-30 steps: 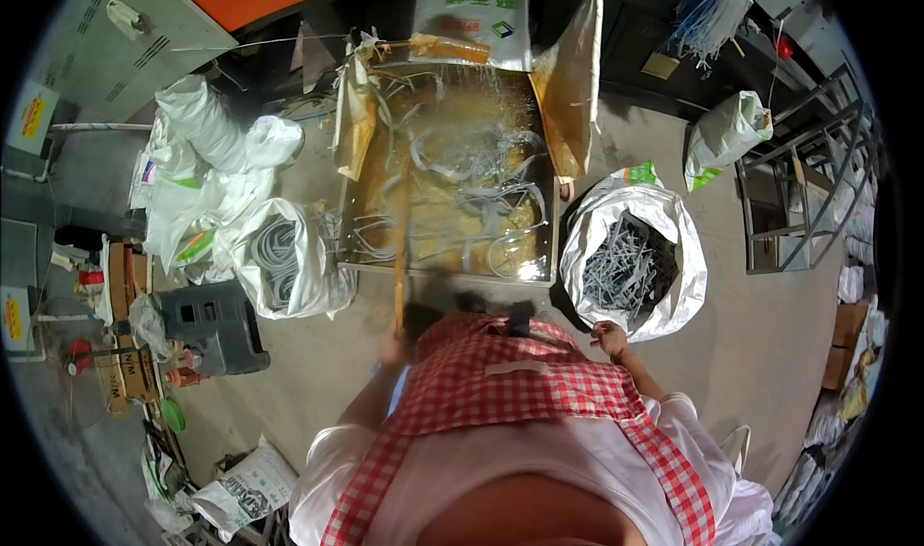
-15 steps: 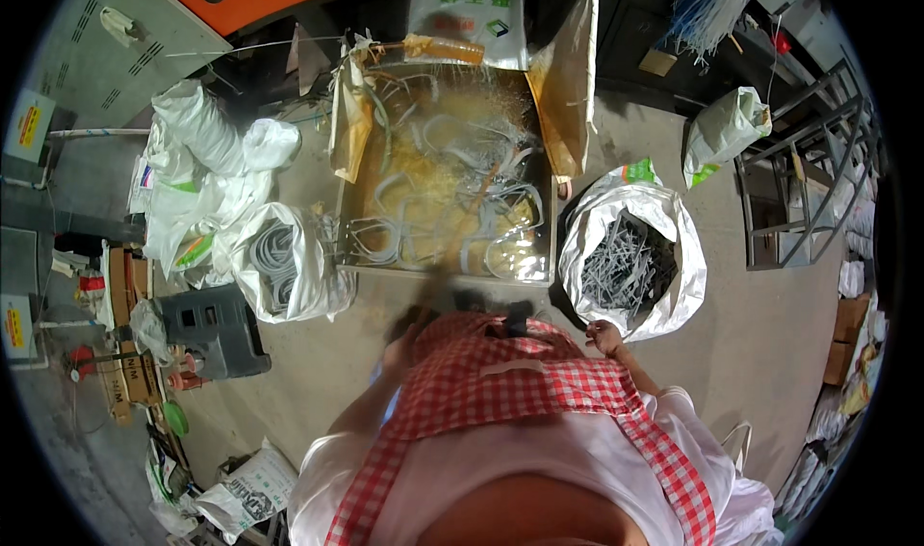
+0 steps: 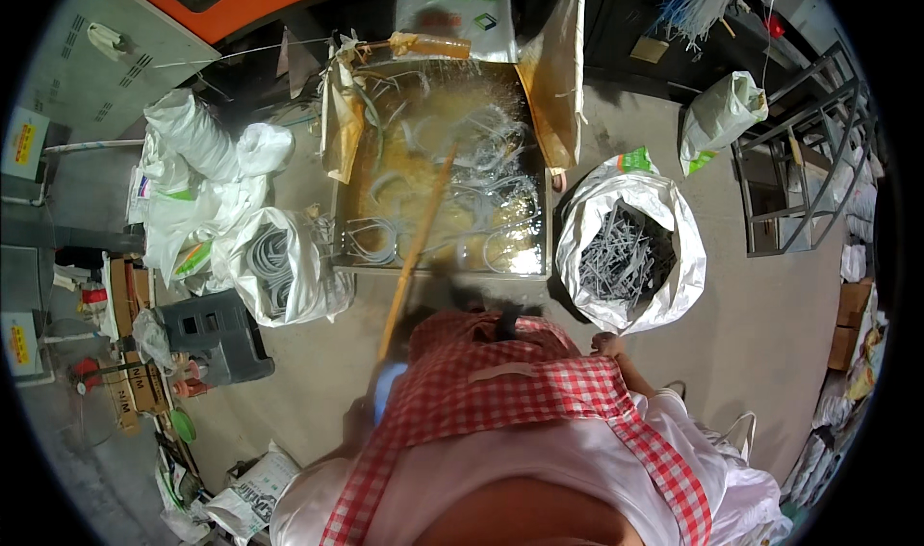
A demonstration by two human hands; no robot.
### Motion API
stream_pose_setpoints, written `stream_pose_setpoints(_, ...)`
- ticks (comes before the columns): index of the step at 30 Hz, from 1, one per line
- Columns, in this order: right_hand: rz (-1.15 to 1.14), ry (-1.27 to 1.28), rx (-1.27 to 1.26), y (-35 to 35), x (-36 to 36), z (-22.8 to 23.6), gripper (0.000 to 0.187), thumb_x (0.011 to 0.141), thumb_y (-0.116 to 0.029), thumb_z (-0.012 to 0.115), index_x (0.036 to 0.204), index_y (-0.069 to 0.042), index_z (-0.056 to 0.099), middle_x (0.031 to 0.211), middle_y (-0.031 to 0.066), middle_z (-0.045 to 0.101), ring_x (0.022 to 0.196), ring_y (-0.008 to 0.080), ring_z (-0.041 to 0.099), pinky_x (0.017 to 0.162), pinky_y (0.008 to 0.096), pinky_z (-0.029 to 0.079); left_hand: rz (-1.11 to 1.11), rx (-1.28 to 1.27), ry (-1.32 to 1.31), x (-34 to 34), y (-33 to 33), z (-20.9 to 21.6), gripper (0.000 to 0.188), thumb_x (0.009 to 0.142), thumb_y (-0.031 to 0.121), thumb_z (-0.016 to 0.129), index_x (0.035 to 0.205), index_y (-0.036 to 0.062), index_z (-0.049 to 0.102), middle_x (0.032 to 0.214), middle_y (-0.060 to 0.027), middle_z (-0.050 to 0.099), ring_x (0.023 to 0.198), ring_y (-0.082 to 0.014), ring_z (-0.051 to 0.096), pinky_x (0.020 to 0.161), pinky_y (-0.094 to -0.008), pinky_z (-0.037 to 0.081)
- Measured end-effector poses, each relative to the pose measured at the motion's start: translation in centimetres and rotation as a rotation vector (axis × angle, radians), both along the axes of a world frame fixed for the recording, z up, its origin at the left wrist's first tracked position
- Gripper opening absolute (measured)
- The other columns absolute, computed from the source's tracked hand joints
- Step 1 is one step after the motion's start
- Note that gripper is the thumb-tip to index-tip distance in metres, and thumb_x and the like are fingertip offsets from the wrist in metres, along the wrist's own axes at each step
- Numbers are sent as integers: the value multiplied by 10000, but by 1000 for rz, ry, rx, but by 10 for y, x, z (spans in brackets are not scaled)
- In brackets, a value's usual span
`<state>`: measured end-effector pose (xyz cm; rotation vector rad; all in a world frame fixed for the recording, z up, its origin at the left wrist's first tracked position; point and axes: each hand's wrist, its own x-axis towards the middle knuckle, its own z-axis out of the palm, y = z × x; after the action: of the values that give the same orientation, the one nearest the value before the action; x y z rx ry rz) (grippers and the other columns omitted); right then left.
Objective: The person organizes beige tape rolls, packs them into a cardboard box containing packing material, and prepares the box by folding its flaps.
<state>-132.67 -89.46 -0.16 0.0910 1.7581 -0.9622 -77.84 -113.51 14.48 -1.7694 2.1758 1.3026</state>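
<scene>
My left hand (image 3: 366, 399) is low at my left side, blurred and dim beside my apron. It grips the near end of a long wooden stick (image 3: 415, 257). The stick slants away over the near rim of a water-filled tank (image 3: 438, 273), its far end among grey plastic loops (image 3: 377, 241) in the yellowish water. My right hand (image 3: 607, 345) hangs with curled fingers just below a white woven sack (image 3: 685, 291) of short grey plastic pieces (image 3: 624, 257). Whether it touches the sack or holds anything, I cannot tell.
On the left, another white sack (image 3: 313, 300) holds coiled grey strips, with full white bags (image 3: 207, 195) behind it. A dark plastic crate (image 3: 226, 339) lies nearer. Metal frames (image 3: 794, 175) stand at right. An orange machine (image 3: 236, 26) spans the back.
The stick has swung left and now shows sharply across the tank. My left hand has moved back and down toward my side. My right hand is slightly lower beside the sack.
</scene>
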Motion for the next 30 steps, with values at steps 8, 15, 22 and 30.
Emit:
stream_pose_setpoints(8,-70,-44,-110,-24,11,-9,92,859,-94,517,900,-19,553,806,49,566,755,148,571,613,278,521,-3,72,-87,32,34,27,306,863,216,493,1131,83,555,961,-119,616,823,-254,580,740,-360,466)
stream_pose_setpoints(15,-94,96,-199,-57,5,26,42,847,-38,516,874,-37,548,800,41,547,723,138,546,602,280,516,-82,52,-48,1,4,13,285,854,174,492,1119,96,562,946,-125,617,835,-269,590,739,-369,475)
stream_pose_setpoints(22,111,106,-1,16,15,-11,196,824,-88,550,977,33,538,787,84,565,730,181,592,576,316,541,-182,-79,95,-96,-49,43,274,845,131,491,1106,108,569,930,-131,617,847,-284,599,738,-377,483)
stream_pose_setpoints(30,-152,82,-27,-12,22,13,190,856,-159,575,951,3,545,832,77,580,731,165,587,615,299,535,-42,-83,-195,-217,-175,-98,327,873,304,489,932,14,628,736,-188,624,718,-323,629,652,-429,481)
